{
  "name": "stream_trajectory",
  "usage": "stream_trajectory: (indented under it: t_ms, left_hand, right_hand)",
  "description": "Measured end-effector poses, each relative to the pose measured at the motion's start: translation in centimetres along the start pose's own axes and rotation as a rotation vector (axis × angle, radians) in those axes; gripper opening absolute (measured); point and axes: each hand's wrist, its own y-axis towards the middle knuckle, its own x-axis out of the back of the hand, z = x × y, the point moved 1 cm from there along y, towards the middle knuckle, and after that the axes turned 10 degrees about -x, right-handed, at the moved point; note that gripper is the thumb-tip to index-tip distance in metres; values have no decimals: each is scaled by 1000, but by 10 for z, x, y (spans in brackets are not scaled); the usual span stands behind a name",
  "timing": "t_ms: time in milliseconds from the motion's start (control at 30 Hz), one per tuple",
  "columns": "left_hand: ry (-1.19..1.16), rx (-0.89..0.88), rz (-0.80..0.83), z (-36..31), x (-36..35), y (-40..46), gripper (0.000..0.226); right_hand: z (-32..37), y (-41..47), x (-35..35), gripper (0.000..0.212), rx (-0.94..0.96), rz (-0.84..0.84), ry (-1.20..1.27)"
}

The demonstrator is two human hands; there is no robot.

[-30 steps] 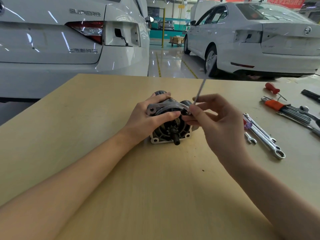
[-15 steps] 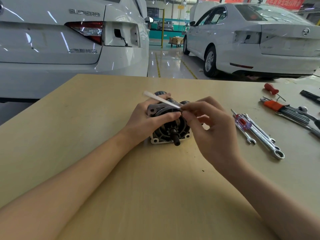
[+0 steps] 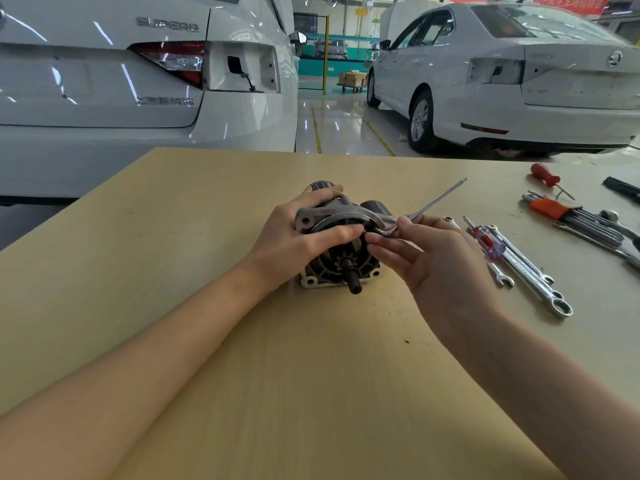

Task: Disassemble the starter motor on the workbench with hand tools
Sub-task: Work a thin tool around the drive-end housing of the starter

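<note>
The starter motor lies on the wooden workbench, its pinion shaft pointing toward me. My left hand grips the grey housing from the left, thumb across the front rim. My right hand pinches the bend of an L-shaped hex key. The key's short end sits at a screw on the upper right of the housing. Its long arm points up and to the right.
Right of the motor lie several combination wrenches and a small screwdriver with a clear red handle. Farther right are a hex key set in an orange holder and a red-handled screwdriver. Two white cars stand beyond the bench.
The hex key's long arm has swung round: up a second ago, then to the left, now up and to the right. My left hand has held the motor still.
</note>
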Motion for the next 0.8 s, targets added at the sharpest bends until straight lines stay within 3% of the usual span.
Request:
stream_trajectory:
  t_ms: [333, 433, 600, 800]
  left_hand:
    - [-9, 10, 13, -5, 0, -2, 59]
    - [-21, 21, 7, -5, -1, -2, 62]
    - [-55, 28, -3, 0, 0, -1, 53]
    - [-23, -2, 17, 2, 1, 1, 54]
  right_hand:
    - [3, -8, -1, 5, 110, 4, -133]
    - [2, -9, -3, 9, 335, -23, -421]
    - [-1, -5, -1, 12, 939, -41, -1116]
    - [-7, -2, 3, 18, 1080, 41, -1265]
